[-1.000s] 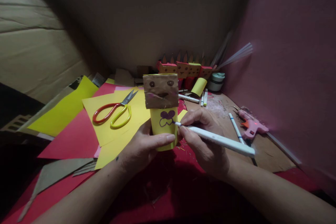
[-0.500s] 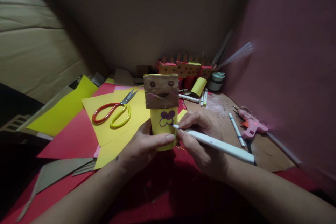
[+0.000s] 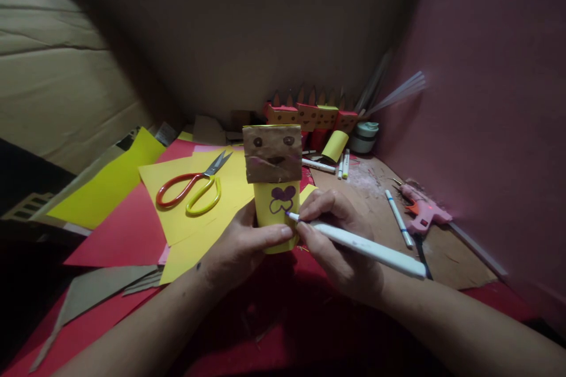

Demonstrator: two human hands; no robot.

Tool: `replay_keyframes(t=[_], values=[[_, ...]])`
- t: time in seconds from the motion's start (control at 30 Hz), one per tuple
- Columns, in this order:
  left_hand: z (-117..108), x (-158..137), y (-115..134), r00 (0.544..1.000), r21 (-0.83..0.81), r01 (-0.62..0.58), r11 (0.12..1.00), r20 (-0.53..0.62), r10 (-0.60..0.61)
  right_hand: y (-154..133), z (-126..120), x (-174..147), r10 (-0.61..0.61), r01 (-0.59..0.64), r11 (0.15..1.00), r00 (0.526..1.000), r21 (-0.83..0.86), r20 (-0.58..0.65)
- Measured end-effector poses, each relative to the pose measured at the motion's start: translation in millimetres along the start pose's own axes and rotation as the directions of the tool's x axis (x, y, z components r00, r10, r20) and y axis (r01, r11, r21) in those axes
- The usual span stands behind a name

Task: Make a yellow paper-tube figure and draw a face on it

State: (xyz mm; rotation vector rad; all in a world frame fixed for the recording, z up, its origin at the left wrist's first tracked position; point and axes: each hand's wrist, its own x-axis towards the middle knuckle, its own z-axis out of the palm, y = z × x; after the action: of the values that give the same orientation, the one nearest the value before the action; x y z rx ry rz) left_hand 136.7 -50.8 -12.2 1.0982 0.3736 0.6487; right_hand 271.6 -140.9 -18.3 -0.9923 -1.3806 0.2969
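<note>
My left hand (image 3: 247,241) is closed around the lower part of a yellow paper tube puppet (image 3: 264,203), its thumb lying across the front. The puppet stands upright with a brown cardboard head (image 3: 273,154) that bears drawn eyes, nose and mouth. On its yellow body is a purple bow-like drawing (image 3: 283,199), filled in at the top and outlined below. My right hand (image 3: 338,241) pinches a white marker (image 3: 371,247). The marker's purple tip meets the drawing's lower right part. My right hand's lower fingers are partly hidden.
Red-and-yellow-handled scissors (image 3: 190,188) rest on yellow paper (image 3: 198,253) at left. On the right lie a pink glue gun (image 3: 427,209) and a capped marker (image 3: 398,219). Several similar puppets (image 3: 309,115) stand at the back, near a yellow paper roll (image 3: 335,146) and a lidded jar (image 3: 364,136).
The marker tip has shifted slightly left and down along the outline, my right hand moving with it. My left hand keeps its hold on the puppet.
</note>
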Motion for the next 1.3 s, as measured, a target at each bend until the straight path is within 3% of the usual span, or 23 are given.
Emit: replay_keyframes(t=[1.3], values=[[-2.0,0.8,-3.0,1.0,-0.039,-0.019,0.999,0.025,0.02,-3.9,1.2,2.5,0.021,-0.021,1.0,0.999,0.0,-0.029]])
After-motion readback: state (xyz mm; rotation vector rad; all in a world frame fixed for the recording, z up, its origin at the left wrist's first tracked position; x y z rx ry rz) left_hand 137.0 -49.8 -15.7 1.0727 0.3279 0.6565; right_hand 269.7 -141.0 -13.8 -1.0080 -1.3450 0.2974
